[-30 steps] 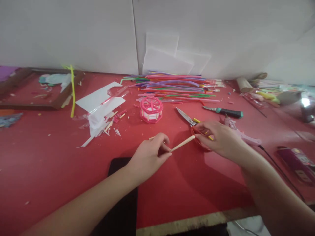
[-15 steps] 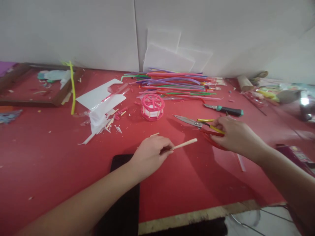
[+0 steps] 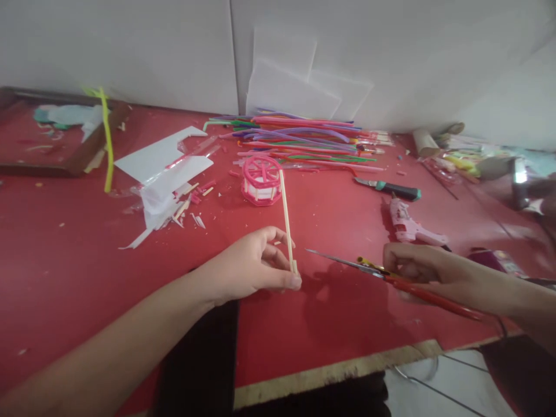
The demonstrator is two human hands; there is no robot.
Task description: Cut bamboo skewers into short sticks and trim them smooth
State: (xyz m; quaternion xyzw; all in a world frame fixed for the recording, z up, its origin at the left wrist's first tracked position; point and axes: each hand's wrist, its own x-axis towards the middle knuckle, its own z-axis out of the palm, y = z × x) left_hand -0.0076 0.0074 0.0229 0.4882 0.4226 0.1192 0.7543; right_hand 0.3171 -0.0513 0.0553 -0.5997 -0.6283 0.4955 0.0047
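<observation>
My left hand (image 3: 252, 263) pinches a thin wooden stick (image 3: 285, 214) near its lower end, the stick standing almost upright. A short wooden piece (image 3: 295, 266) lies against the stick beside my thumb. My right hand (image 3: 434, 266) is closed around scissors (image 3: 336, 259) with red and yellow handles; their blades point left toward the stick and are apart from it. Seen nearly edge-on, the blades do not show how far apart they are. Behind the stick's top stands a small round craft (image 3: 262, 179) with a pink spoked top and a white middle.
A pink glue gun (image 3: 403, 223) and a utility knife (image 3: 397, 190) lie on the right. Bundled coloured pipe cleaners (image 3: 304, 136) lie at the back. Paper scraps (image 3: 160, 174) spread leftward, near a brown frame (image 3: 65, 165). A dark flat object (image 3: 200, 359) lies beneath my left forearm.
My left hand has turned the stick from slanting right to nearly upright. My right hand has moved down and right with the scissors, uncovering the glue gun. The view has shifted slightly.
</observation>
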